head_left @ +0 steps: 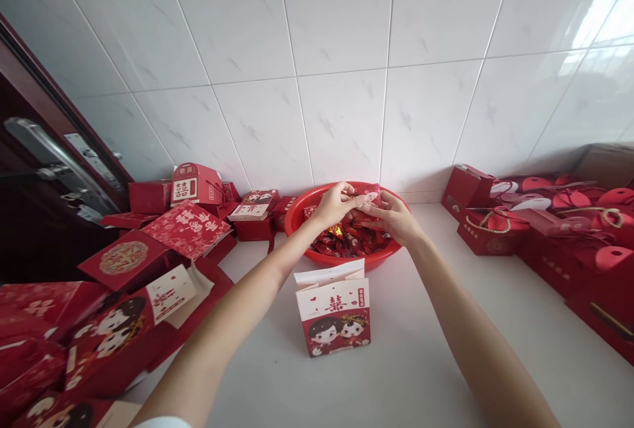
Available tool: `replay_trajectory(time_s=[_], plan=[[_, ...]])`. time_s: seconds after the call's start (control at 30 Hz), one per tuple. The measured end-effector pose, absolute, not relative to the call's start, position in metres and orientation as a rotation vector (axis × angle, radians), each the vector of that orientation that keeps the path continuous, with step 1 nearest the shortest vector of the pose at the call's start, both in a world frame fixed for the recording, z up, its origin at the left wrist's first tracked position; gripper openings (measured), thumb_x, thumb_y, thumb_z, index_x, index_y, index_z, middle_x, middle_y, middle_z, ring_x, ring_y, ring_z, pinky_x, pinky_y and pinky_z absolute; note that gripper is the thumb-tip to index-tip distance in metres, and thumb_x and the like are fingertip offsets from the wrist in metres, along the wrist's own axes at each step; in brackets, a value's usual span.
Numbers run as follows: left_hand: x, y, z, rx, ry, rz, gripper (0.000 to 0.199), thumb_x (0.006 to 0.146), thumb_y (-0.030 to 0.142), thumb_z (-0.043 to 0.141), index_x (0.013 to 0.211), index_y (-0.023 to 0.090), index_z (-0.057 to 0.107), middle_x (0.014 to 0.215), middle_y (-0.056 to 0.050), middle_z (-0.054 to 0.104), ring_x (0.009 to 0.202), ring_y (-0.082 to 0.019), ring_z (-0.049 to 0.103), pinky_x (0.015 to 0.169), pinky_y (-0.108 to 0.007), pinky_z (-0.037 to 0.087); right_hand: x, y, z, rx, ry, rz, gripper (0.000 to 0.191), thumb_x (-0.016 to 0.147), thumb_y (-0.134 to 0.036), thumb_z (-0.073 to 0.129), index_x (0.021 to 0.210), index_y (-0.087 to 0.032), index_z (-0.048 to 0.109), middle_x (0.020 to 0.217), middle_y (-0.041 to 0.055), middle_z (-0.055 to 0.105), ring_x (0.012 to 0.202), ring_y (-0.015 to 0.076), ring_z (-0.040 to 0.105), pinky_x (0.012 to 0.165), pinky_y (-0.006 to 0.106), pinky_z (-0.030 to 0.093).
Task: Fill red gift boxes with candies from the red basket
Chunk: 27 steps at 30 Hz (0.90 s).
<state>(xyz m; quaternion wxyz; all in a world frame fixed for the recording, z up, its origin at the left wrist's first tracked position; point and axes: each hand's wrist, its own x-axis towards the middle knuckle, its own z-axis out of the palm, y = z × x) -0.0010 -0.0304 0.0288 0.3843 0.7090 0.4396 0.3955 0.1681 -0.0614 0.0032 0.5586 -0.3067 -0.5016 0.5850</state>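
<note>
A red basin (297, 216) full of red-wrapped sweets (347, 240) stands against the wall. Over it, my left hand (339, 203) and my right hand (393, 216) meet, both closed around a small red packet (372, 195) with a clear, shiny part. The fingertips partly cover the packet. In front of the basin, an upright paper gift box (337, 322) with two cartoon figures and a white top has its top flaps raised. What lies inside the box is hidden.
Red gift boxes (123, 259) are heaped at the left, near a dark door with a metal handle (59, 150). More red boxes (495, 230) with rope handles line the right side. White tiles (341, 117) cover the wall behind.
</note>
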Motion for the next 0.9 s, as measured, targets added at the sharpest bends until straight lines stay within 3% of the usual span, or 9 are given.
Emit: replay_trajectory(time_s=[0.13, 0.27, 0.37, 0.53, 0.7, 0.8, 0.9], plan=[[-0.021, -0.023, 0.044, 1.797, 1.117, 0.806, 0.036, 0.091, 0.054, 0.06, 0.092, 0.018, 0.059, 0.081, -0.001, 0.07, 0.071, -0.014, 0.068, 0.066, -0.025, 0.052, 0.168, -0.06, 0.002, -0.722, -1.112, 1.366, 0.046, 0.053, -0.031, 0.095, 0.09, -0.021, 0.071, 0.089, 0.002, 0.075, 0.083, 0.0198, 0.072, 0.07, 0.032, 0.065], [-0.052, -0.024, 0.058, 1.988, 1.249, 0.168, 0.026, 0.077, 0.042, 0.074, 0.073, 0.017, 0.07, 0.069, -0.003, 0.072, 0.066, -0.017, 0.066, 0.064, -0.025, 0.049, 0.166, -0.058, 0.001, -0.754, -1.06, 1.372, 0.047, 0.048, -0.025, 0.096, 0.088, -0.021, 0.071, 0.086, 0.0018, 0.076, 0.081, 0.02, 0.072, 0.068, 0.032, 0.065], [-0.063, -0.029, 0.057, 2.127, 1.382, -0.203, 0.01, 0.068, 0.029, 0.078, 0.075, 0.021, 0.077, 0.074, -0.002, 0.075, 0.07, -0.019, 0.066, 0.068, -0.026, 0.047, 0.166, -0.056, -0.002, -0.754, -1.068, 1.359, 0.046, 0.05, -0.024, 0.095, 0.089, -0.022, 0.072, 0.089, 0.0018, 0.076, 0.082, 0.0206, 0.073, 0.067, 0.033, 0.066], [-0.063, -0.03, 0.042, 2.394, 1.624, -0.026, 0.034, 0.067, 0.014, 0.07, 0.097, 0.028, 0.079, 0.093, -0.004, 0.076, 0.086, -0.023, 0.067, 0.073, -0.026, 0.045, 0.166, -0.054, -0.004, -0.751, -1.063, 1.34, 0.047, 0.048, -0.025, 0.095, 0.088, -0.022, 0.072, 0.09, 0.0018, 0.075, 0.082, 0.0211, 0.072, 0.067, 0.034, 0.067], [-0.06, -0.032, 0.031, 2.368, 1.686, -0.102, 0.065, 0.055, 0.015, 0.079, 0.118, 0.027, 0.073, 0.103, -0.008, 0.073, 0.098, -0.029, 0.066, 0.075, -0.028, 0.048, 0.167, -0.053, -0.006, -0.742, -1.072, 1.349, 0.046, 0.051, -0.026, 0.095, 0.09, -0.022, 0.072, 0.091, 0.0016, 0.076, 0.083, 0.0208, 0.073, 0.067, 0.033, 0.066], [-0.061, -0.033, 0.027, 2.359, 1.667, -0.09, 0.057, 0.054, 0.016, 0.078, 0.11, 0.023, 0.075, 0.101, -0.01, 0.074, 0.1, -0.032, 0.066, 0.076, -0.03, 0.049, 0.167, -0.053, -0.005, -0.756, -1.082, 1.339, 0.046, 0.051, -0.026, 0.095, 0.09, -0.022, 0.071, 0.091, 0.0015, 0.076, 0.084, 0.021, 0.073, 0.068, 0.033, 0.066], [-0.07, -0.032, 0.027, 2.347, 1.593, 0.014, 0.037, 0.062, 0.019, 0.073, 0.099, 0.023, 0.076, 0.09, -0.006, 0.075, 0.089, -0.026, 0.068, 0.075, -0.028, 0.047, 0.166, -0.055, -0.003, -0.779, -1.078, 1.333, 0.046, 0.049, -0.029, 0.095, 0.089, -0.021, 0.071, 0.089, 0.0019, 0.076, 0.082, 0.0209, 0.073, 0.066, 0.032, 0.065]])
